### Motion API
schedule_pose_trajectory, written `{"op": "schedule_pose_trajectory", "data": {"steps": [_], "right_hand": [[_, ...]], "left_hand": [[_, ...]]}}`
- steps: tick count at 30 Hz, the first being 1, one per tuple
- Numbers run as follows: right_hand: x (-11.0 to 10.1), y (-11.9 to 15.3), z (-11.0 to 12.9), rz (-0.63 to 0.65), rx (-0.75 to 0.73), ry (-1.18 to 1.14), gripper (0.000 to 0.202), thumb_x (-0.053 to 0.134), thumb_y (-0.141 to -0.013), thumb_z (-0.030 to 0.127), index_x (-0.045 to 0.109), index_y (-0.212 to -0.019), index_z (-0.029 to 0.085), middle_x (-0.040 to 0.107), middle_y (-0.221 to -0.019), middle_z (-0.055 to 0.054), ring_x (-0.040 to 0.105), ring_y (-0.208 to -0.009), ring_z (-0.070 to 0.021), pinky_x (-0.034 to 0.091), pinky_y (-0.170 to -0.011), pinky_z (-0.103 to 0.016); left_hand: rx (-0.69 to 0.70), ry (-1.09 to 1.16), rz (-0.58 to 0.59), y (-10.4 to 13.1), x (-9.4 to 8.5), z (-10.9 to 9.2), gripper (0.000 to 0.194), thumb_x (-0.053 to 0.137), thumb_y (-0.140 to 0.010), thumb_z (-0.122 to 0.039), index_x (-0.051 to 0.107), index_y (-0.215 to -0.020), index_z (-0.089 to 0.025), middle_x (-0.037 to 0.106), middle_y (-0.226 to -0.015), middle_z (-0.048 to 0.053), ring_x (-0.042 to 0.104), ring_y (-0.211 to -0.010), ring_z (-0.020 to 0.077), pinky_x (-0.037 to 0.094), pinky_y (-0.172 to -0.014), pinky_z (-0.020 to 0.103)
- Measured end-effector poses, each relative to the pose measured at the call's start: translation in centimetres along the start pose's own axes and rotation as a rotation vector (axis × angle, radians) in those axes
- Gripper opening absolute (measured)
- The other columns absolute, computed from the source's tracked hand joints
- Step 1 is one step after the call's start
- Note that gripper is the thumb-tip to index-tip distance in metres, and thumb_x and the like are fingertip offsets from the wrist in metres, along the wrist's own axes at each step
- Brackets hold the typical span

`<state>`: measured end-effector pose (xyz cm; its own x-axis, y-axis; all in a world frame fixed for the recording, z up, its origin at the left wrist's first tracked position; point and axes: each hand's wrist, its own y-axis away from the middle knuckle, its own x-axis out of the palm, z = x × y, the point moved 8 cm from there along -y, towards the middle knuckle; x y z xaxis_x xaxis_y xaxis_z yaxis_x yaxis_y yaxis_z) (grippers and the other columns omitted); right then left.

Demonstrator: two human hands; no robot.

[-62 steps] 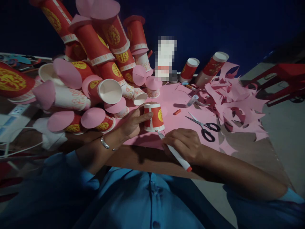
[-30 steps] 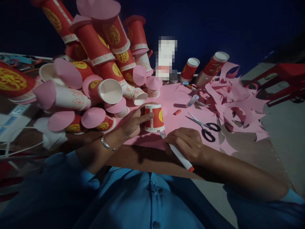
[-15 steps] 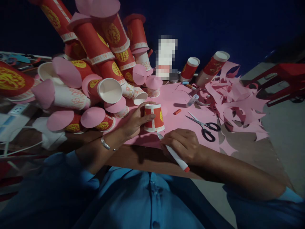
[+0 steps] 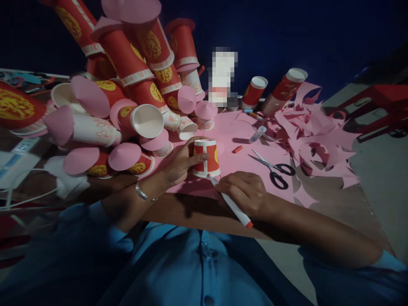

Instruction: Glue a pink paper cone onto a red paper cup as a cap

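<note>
- The red-and-white paper cup (image 4: 211,159) was grasped by the left hand (image 4: 180,163), the thumb laid across its side.
- The cup was held narrow end up, between the two hands, above the pink paper sheet (image 4: 228,127).
- The white marker (image 4: 235,209) was gripped in the right hand (image 4: 245,192), its tip pointed at the lower rim of the cup; contact between tip and rim could not be determined.
- A silver bracelet (image 4: 140,191) was worn at the left wrist.
- The black-handled scissors (image 4: 269,165) were laid beyond and to the right of the right hand, blades slightly parted.
- A short red cap (image 4: 237,149) was located beyond the right hand.
- Pink paper scraps (image 4: 318,146) were heaped on the worktop (image 4: 341,208), farther right of the right hand.
- Cups with pink cones (image 4: 132,53) were piled beyond and left of the left hand.
</note>
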<state>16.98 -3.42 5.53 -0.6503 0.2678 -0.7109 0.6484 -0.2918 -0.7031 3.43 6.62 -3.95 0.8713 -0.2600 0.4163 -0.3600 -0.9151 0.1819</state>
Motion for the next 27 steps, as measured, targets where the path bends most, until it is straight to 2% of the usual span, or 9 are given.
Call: {"op": "schedule_pose_trajectory", "data": {"steps": [6, 12, 18, 27], "right_hand": [[0.24, 0.1, 0.03, 0.05, 0.012, -0.039, 0.008, 0.06, -0.1, 0.008, 0.062, -0.099, 0.015, 0.07, -0.076, -0.002, 0.064, -0.068, -0.0144, 0.055, -0.061, -0.027], [0.37, 0.25, 0.04, 0.02, -0.009, -0.01, 0.012, 0.061, -0.099, 0.007, 0.061, -0.095, 0.018, 0.068, -0.074, 0.001, 0.062, -0.065, -0.0133, 0.053, -0.059, -0.026], [0.19, 0.11, 0.09, 0.002, -0.019, -0.07, 0.006, 0.062, -0.098, 0.006, 0.063, -0.096, 0.012, 0.069, -0.074, -0.003, 0.065, -0.065, -0.0152, 0.054, -0.059, -0.028], [0.57, 0.26, 0.1, 0.032, -0.023, -0.039, 0.009, 0.06, -0.101, 0.009, 0.062, -0.096, 0.016, 0.071, -0.078, -0.002, 0.066, -0.069, -0.0139, 0.054, -0.061, -0.027]], "left_hand": [[0.017, -0.003, 0.018, -0.15, 0.15, 0.02, 0.067, 0.096, -0.067, -0.041, 0.058, -0.119, -0.024, 0.073, -0.117, 0.005, 0.071, -0.107, 0.0262, 0.057, -0.082, 0.034], [0.011, -0.008, 0.016, -0.05, 0.07, -0.01, 0.064, 0.095, -0.07, -0.04, 0.059, -0.12, -0.025, 0.073, -0.117, 0.005, 0.071, -0.106, 0.0261, 0.057, -0.082, 0.034], [0.005, -0.001, 0.02, -0.07, -0.01, 0.1, 0.063, 0.096, -0.07, -0.04, 0.06, -0.119, -0.025, 0.074, -0.117, 0.005, 0.071, -0.106, 0.0263, 0.056, -0.082, 0.034], [0.03, -0.015, 0.018, -0.01, 0.34, -0.3, 0.063, 0.096, -0.068, -0.039, 0.06, -0.118, -0.024, 0.074, -0.115, 0.004, 0.069, -0.11, 0.0253, 0.055, -0.089, 0.034]]}}
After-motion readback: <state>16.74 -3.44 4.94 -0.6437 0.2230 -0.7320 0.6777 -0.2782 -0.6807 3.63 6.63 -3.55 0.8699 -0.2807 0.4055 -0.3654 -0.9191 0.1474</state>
